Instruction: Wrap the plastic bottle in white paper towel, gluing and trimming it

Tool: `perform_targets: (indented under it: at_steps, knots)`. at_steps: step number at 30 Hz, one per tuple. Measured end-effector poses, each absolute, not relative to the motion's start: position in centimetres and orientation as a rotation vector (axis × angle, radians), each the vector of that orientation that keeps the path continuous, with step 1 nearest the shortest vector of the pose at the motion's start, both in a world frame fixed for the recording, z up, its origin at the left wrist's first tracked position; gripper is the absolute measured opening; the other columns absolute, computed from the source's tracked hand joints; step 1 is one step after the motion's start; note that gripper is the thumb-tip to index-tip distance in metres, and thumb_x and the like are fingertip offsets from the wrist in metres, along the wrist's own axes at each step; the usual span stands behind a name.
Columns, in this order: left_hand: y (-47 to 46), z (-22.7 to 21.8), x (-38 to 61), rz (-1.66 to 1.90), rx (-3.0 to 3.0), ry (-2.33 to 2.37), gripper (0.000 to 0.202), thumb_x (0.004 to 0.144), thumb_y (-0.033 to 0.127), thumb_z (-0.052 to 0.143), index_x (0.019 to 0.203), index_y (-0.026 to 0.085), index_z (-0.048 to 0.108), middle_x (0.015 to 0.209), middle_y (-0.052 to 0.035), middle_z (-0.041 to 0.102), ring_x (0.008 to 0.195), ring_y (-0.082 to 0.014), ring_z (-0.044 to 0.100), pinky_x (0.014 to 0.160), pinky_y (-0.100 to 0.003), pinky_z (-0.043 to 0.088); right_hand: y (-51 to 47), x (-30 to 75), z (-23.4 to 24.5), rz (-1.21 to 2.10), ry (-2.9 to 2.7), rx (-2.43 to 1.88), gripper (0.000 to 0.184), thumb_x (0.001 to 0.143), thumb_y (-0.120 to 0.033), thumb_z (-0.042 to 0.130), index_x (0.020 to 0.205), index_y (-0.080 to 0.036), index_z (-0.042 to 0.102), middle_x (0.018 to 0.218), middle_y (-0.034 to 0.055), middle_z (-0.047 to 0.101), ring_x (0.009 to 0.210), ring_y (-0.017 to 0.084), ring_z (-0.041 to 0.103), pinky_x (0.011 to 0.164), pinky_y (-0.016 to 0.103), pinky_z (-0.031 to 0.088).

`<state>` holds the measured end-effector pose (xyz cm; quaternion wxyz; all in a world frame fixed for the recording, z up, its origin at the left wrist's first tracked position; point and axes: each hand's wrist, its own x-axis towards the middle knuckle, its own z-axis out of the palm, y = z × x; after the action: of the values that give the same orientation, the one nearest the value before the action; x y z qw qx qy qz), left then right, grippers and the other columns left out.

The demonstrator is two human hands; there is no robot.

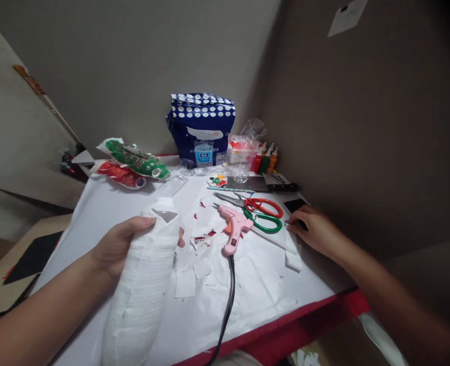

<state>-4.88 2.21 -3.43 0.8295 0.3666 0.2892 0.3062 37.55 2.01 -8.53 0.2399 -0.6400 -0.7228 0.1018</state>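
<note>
My left hand (128, 239) is wrapped around a long white form (143, 290) covered in wrinkled gauze-like cloth. Its upper end has an opening with a pointed edge and tilts away from me. At the table's right edge, my right hand (312, 229) is closed, thumb and fingers drawn together at a small white bit that I cannot make out. Left of that hand lie scissors (266, 216) with one red and one green handle. A pink hot glue gun (234, 229) rests beside them, its black cord (230, 295) running toward me.
Green (137, 160) and red (120, 174) fish shapes lie at the back left. Behind stands a blue bag (202, 127). Paint bottles (265, 160), a black-handled knife (282, 187) and a paint-daubed palette (217, 180) are farther right. Paper scraps (186, 283) litter the white tabletop.
</note>
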Motion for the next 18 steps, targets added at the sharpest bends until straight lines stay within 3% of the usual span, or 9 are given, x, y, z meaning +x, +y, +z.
perform_targets:
  at_steps: [3, 8, 13, 16, 18]
  knots:
    - [2.0, -3.3, -4.7, 0.671, 0.777, 0.589, 0.047, 0.072, 0.036, 0.064, 0.107, 0.006, 0.07, 0.099, -0.0145, 0.073, 0.093, -0.0267, 0.066, 0.089, -0.034, 0.049, 2.0, 37.0, -7.9, 0.339, -1.928, -1.695, 0.011, 0.075, -0.028, 0.062, 0.066, -0.021, 0.062, 0.074, 0.007, 0.063, 0.07, 0.023, 0.058, 0.067, 0.035, 0.043]
    - [1.8, -3.2, -4.4, 0.671, 0.759, 0.557, 0.048, 0.072, 0.037, 0.064, 0.11, 0.008, 0.069, 0.101, -0.0134, 0.073, 0.091, -0.0261, 0.067, 0.085, -0.033, 0.051, 1.7, 35.8, -4.1, 0.472, -1.702, -1.506, 0.014, 0.088, -0.038, 0.048, 0.083, -0.025, 0.049, 0.08, 0.0052, 0.066, 0.075, 0.022, 0.065, 0.067, 0.032, 0.049]
    - [1.8, -3.2, -4.2, 0.681, 0.729, 0.538, 0.047, 0.072, 0.036, 0.066, 0.109, 0.007, 0.068, 0.098, -0.0119, 0.074, 0.077, -0.0244, 0.071, 0.07, -0.03, 0.056, 1.3, 32.1, 0.4, 0.957, -1.305, -0.998, 0.024, 0.074, -0.027, 0.076, 0.088, -0.025, 0.057, 0.079, -0.0016, 0.063, 0.081, 0.017, 0.069, 0.069, 0.024, 0.053]
    - [1.5, -3.2, -4.0, 0.68, 0.705, 0.532, 0.047, 0.07, 0.037, 0.07, 0.107, 0.007, 0.069, 0.095, -0.0116, 0.075, 0.071, -0.0226, 0.072, 0.066, -0.028, 0.056, 1.0, 28.4, 1.9, 1.162, -1.308, -0.828, 0.03, 0.07, -0.017, 0.08, 0.093, -0.024, 0.061, 0.077, -0.005, 0.061, 0.065, 0.008, 0.064, 0.059, 0.016, 0.051]
    - [1.3, -3.2, -3.8, 0.684, 0.679, 0.488, 0.047, 0.071, 0.037, 0.073, 0.107, 0.007, 0.069, 0.096, -0.0127, 0.075, 0.074, -0.0244, 0.072, 0.067, -0.03, 0.057, 0.7, 25.6, 2.3, 1.371, -1.374, -0.741, 0.035, 0.07, -0.013, 0.08, 0.097, -0.025, 0.061, 0.075, -0.006, 0.062, 0.059, 0.007, 0.062, 0.053, 0.016, 0.049]
